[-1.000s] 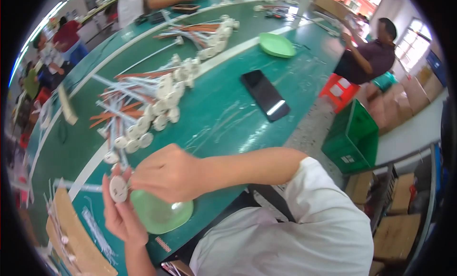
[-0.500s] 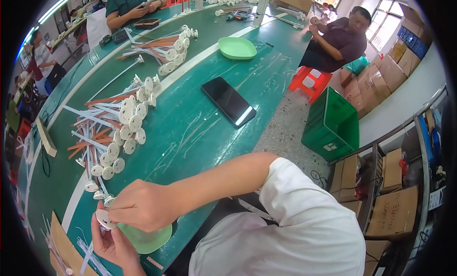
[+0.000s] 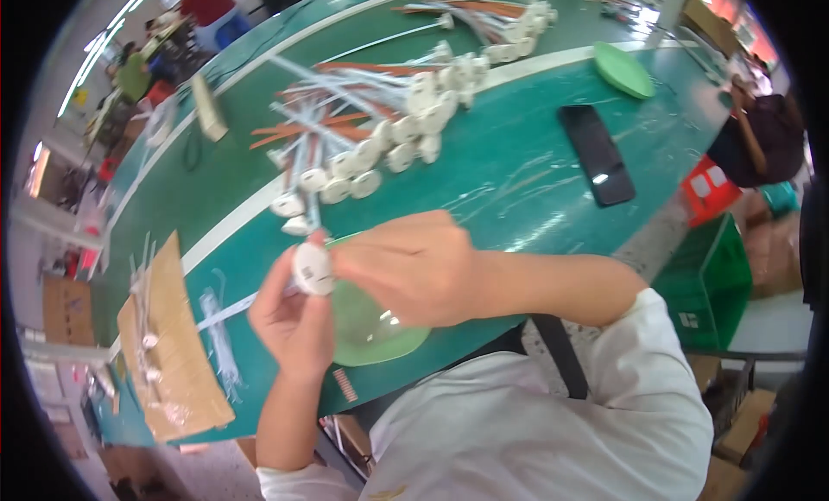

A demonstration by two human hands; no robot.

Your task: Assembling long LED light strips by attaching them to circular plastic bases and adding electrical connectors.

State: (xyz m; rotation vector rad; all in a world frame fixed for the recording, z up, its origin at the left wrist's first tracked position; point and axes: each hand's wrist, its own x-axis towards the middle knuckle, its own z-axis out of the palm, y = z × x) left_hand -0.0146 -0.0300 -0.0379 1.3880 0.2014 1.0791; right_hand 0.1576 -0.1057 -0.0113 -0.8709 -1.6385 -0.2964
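One green table (image 3: 509,233) fills most of the view. Beyond its right edge are one blurred co-worker (image 3: 764,142), one green crate (image 3: 715,276) and one red stool (image 3: 710,190). One cardboard sheet (image 3: 183,354) lies at the table's left, with thin stems on it.

Two heaps of white discs on white and orange strips lie across the table, the near heap (image 3: 436,112) and the far heap (image 3: 522,26); their discs overlap too much to count. There are two green plates: the near plate (image 3: 376,341), partly under the right hand (image 3: 423,268), and the far plate (image 3: 623,71).

The left hand (image 3: 294,320) has its thumb and fingers closed on one white disc (image 3: 313,269). The disc sits between the thumb below and a fingertip above, its face towards the camera. The right hand's bent fingers are at the disc's right edge; blur hides whether they pinch anything.

One black phone (image 3: 596,154) lies right of the near heap. One bundle (image 3: 220,341) of pale strips lies beside the cardboard sheet. Smallest is one pink strip (image 3: 344,384), just below the near plate.
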